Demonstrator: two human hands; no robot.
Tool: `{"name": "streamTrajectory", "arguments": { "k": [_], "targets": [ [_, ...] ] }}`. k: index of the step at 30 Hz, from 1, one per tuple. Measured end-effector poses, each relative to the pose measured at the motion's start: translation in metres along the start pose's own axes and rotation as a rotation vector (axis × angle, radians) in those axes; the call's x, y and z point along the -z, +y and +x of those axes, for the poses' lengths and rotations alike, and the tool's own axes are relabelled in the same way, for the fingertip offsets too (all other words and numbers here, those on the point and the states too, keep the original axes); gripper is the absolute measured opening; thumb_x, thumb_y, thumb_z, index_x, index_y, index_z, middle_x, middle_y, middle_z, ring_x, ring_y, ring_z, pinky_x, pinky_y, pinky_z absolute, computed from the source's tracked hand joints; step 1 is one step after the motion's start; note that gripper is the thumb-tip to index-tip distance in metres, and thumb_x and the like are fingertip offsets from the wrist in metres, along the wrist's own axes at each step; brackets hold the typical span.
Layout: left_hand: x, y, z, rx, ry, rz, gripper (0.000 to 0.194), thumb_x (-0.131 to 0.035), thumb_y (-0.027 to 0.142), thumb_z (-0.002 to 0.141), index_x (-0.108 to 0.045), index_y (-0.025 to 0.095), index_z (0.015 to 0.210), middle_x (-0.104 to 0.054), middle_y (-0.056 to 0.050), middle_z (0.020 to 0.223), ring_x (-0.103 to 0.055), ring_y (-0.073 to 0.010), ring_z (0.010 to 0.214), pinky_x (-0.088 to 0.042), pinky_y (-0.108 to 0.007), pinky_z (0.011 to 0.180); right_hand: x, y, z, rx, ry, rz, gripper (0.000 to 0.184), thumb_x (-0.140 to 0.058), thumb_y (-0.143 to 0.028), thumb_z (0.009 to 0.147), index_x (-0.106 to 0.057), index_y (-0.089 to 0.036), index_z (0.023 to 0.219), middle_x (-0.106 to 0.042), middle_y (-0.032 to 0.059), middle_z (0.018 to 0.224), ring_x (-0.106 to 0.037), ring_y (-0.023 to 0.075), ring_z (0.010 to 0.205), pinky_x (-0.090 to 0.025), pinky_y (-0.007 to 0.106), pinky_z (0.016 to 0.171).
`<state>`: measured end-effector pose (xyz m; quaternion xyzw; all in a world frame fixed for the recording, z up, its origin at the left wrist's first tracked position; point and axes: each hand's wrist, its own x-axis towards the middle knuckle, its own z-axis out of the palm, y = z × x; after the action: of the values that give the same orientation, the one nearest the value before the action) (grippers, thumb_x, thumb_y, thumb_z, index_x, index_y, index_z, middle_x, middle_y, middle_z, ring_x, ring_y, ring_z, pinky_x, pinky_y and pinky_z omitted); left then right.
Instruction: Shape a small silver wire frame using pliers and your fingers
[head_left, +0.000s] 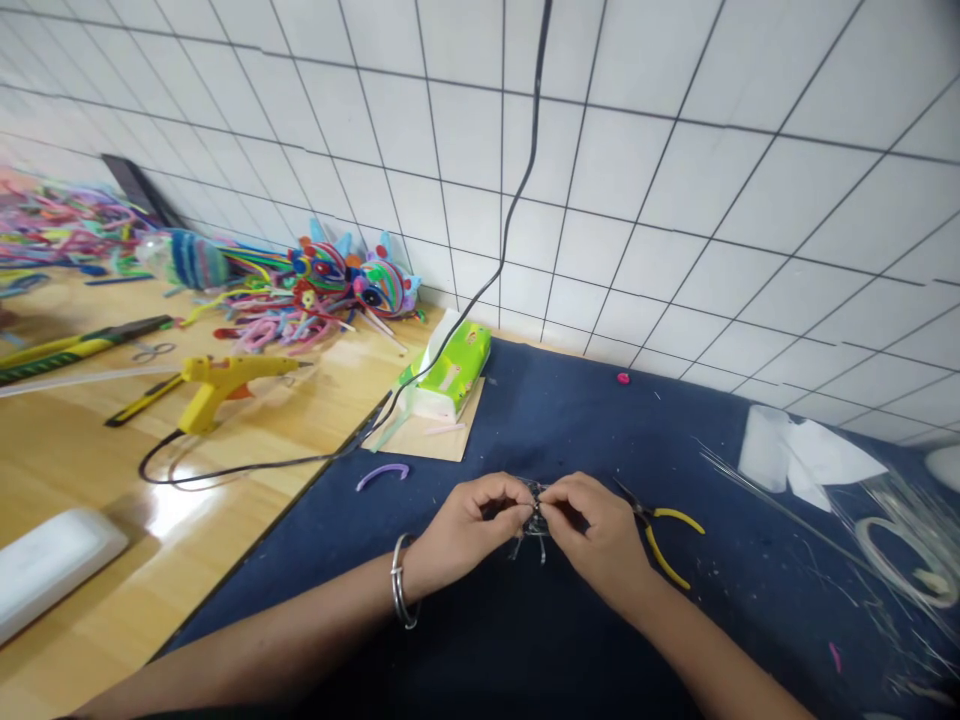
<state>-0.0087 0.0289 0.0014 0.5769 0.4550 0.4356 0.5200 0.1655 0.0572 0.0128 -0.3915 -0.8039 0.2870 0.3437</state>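
Observation:
Both my hands meet over the dark blue cloth (570, 420). My left hand (469, 530), with a silver bangle on the wrist, and my right hand (592, 535) pinch a small dark wire piece (535, 518) between their fingertips. Thin wire ends hang down from it. Yellow-handled pliers (664, 535) lie on the cloth just to the right of my right hand. A short purple pipe-cleaner piece (382, 474) lies to the left of my left hand.
A yellow glue gun (214, 385) with a black cord lies on the wooden table (90, 470). Behind it stands a heap of coloured pipe cleaners (300, 290). A green tissue pack (450, 372), a white block (49, 565), clear plastic and wire coils (900, 530) lie around.

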Motion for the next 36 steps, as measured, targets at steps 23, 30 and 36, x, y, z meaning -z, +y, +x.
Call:
{"name": "streamTrajectory", "arguments": {
  "k": [23,30,36],
  "targets": [
    [0.001,-0.006,0.004,0.202,-0.033,-0.086,0.015,-0.06,0.026,0.077,-0.063,0.011,0.076,-0.057,0.001,0.06,-0.052,-0.0086,0.055,-0.041,-0.021,0.058,-0.009,0.005,-0.002,0.106,0.015,-0.057,0.016,-0.047,-0.013,0.083,-0.06,-0.021,0.087,-0.061,0.0029,0.081,-0.057,0.0143,0.077,-0.048,0.029,0.074],
    [0.002,-0.005,0.004,0.168,-0.069,-0.068,0.016,-0.058,0.025,0.079,-0.065,0.011,0.078,-0.059,-0.001,0.066,-0.055,-0.0101,0.058,-0.044,-0.023,0.06,-0.008,0.003,-0.006,0.127,-0.028,-0.223,0.018,-0.045,-0.013,0.083,-0.061,-0.018,0.088,-0.059,0.0061,0.083,-0.055,0.0164,0.079,-0.048,0.032,0.074],
    [0.002,-0.004,0.004,0.161,-0.106,-0.088,0.018,-0.056,0.026,0.08,-0.065,0.011,0.079,-0.058,-0.001,0.068,-0.055,-0.0093,0.059,-0.044,-0.022,0.06,-0.006,0.002,-0.007,0.131,-0.034,-0.22,0.022,-0.044,-0.01,0.082,-0.062,-0.018,0.091,-0.058,0.0052,0.082,-0.055,0.0149,0.077,-0.048,0.03,0.072]
  ]
}}
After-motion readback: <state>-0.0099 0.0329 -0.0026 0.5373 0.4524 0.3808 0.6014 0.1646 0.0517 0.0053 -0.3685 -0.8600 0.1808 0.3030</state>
